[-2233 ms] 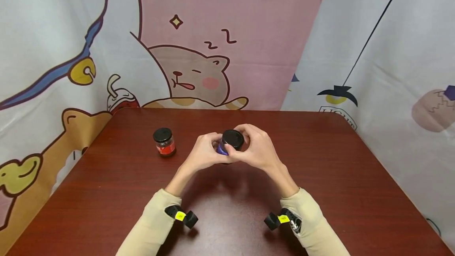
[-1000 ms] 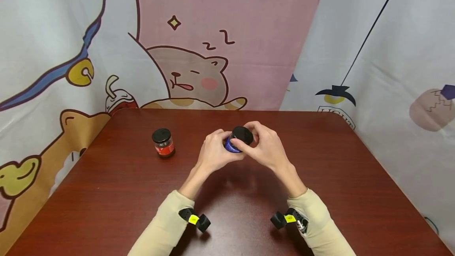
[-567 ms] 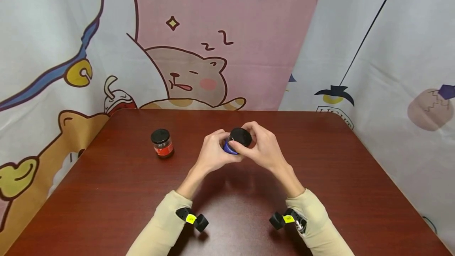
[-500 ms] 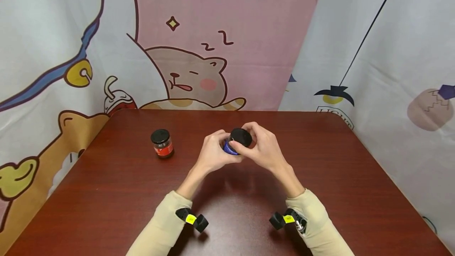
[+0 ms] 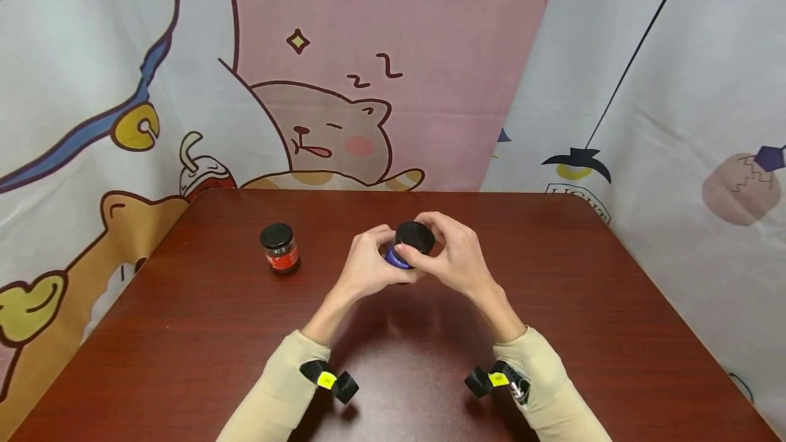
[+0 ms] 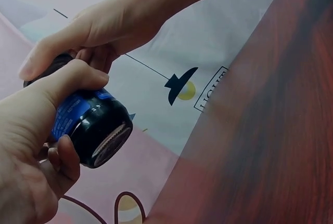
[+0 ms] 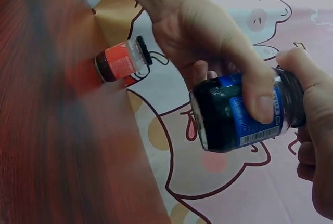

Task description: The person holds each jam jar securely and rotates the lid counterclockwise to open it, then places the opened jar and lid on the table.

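Cloth backdrop (image 5: pixel 467 53) bore "LIGHT" (image 6: pixel 213 89) under a lamp drawing (image 6: pixel 178 86) and two Z marks (image 5: pixel 388 65) above a cartoon animal (image 5: pixel 331 129). Blue label (image 7: pixel 247 122) on the held jar (image 7: pixel 216 122) showed a barcode (image 7: pixel 258 135); its small print and the red label (image 7: pixel 119 60) were illegible.

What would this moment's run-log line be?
left hand: grips blue-label jar | right hand: holds its black lid | red-label jar: upright on table, capped

Brown table (image 5: pixel 583 292); it bears 1 red-labelled jar (image 5: pixel 282 251).
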A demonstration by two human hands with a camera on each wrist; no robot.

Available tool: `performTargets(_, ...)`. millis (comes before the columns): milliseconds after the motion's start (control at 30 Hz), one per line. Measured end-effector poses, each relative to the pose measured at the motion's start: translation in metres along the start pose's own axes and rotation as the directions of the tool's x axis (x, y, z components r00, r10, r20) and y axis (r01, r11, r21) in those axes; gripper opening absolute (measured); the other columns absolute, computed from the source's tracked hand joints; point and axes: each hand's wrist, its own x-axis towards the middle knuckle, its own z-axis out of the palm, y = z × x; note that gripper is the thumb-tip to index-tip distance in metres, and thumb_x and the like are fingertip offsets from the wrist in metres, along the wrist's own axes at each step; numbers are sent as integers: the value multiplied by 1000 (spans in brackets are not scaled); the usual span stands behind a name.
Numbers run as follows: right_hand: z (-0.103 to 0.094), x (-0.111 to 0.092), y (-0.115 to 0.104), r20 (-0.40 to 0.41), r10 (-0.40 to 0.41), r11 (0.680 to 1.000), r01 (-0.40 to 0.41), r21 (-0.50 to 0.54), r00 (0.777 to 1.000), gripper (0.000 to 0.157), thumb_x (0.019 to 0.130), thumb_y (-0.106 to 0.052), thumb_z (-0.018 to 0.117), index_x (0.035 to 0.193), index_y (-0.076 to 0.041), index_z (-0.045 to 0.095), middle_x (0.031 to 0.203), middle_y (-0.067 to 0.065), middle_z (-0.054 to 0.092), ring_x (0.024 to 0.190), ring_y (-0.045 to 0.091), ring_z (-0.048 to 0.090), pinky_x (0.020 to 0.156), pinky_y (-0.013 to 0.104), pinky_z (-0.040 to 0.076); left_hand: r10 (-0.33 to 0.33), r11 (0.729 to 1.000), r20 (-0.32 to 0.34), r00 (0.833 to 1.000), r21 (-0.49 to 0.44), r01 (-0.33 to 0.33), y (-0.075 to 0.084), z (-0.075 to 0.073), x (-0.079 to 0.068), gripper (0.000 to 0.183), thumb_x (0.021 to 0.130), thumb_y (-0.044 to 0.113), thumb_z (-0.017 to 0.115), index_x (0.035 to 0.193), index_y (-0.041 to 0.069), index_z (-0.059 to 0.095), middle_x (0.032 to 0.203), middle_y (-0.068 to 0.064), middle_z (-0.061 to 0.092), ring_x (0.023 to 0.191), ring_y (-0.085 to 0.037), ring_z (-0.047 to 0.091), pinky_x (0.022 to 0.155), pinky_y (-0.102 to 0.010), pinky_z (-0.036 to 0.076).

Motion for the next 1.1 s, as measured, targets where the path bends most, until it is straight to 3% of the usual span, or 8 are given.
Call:
performTargets(167, 2, 1, -3, -25, -7, 999, 5, -40, 1000, 48, 86, -53, 75, 105, -10, 70, 91, -2, 68, 73, 11, 55, 60, 32, 47, 0, 1000, -11, 1000, 15, 0, 3, 0, 0, 30, 63, 18, 93, 84, 10, 72, 74, 5, 58, 69, -17, 55, 61, -28, 47)
performTargets(300, 4, 3, -4, -41, -34, 999, 33, -23, 999, 40, 86, -49, 76, 99, -11, 72, 81, -3, 64, 66, 10, 52, 55, 31, 43, -2, 1000, 5, 1000, 3, 2, 5, 0, 0, 30, 63, 18, 92, 83, 11, 72, 75, 4, 58, 70, -16, 55, 61, -28, 48)
performTargets(567, 1, 3, -3, -53, -97, 987, 103, 127, 994, 24, 81, -29, 80, 95, -10, 75, 68, -2, 58, 57, 9, 44, 48, 21, 36, -21, 990, 90, 996, -138, 33, 6, -1, -1, 34, 62, 16, 95, 88, 14, 74, 78, 4, 62, 72, -13, 58, 66, -29, 54)
performTargets(700, 1, 3, -5, -46, -92, 973, 100, 206, 995, 26, 75, -20, 83, 96, -8, 76, 70, -1, 61, 56, 10, 46, 48, 20, 36, -19, 980, 125, 992, -196, 43, 7, -3, -1, 36, 62, 13, 95, 91, 15, 74, 82, 3, 65, 73, -15, 60, 65, -31, 54)
performTargets(900, 1, 3, -7, -7, -79, 948, 77, 307, 997, 30, 70, -12, 86, 98, -4, 76, 75, 3, 66, 58, 13, 51, 47, 20, 40, -18, 960, 213, 977, -270, 76, 8, -9, -2, 45, 63, 12, 95, 103, 13, 75, 94, 1, 69, 81, -18, 65, 71, -33, 56)
performTargets(1100, -4, 4, -10, 71, -97, 921, 63, 383, 993, 26, 75, -15, 84, 99, -8, 76, 77, -1, 65, 58, 11, 51, 46, 21, 42, 23, 952, 316, 948, -297, 76, 10, -17, -3, 47, 65, 13, 94, 108, 12, 75, 99, 0, 70, 85, -18, 64, 74, -34, 55)
